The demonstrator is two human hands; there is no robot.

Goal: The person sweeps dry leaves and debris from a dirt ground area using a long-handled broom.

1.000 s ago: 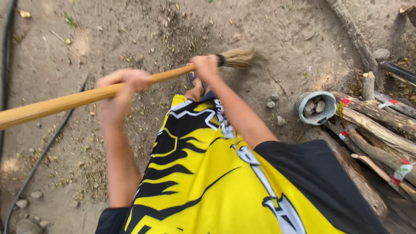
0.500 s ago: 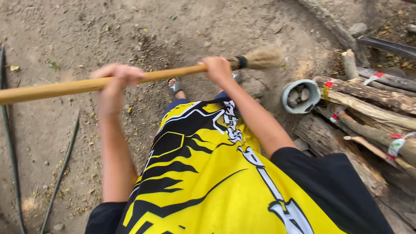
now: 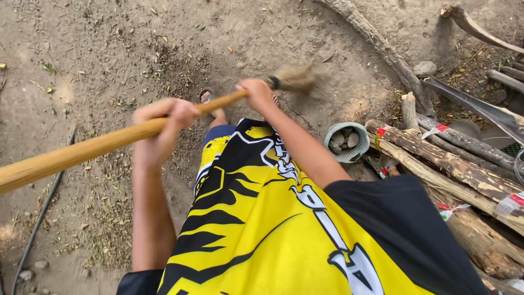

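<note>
Broom (image 3: 109,143) handle lengthwise, bristles seemingly far-right.

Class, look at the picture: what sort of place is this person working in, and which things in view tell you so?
Probably an outdoor dirt yard, perhaps rural. The ground is bare earth with scattered leaves, rough cut logs are piled at the right, and both hands grip a long-handled broom.
</note>
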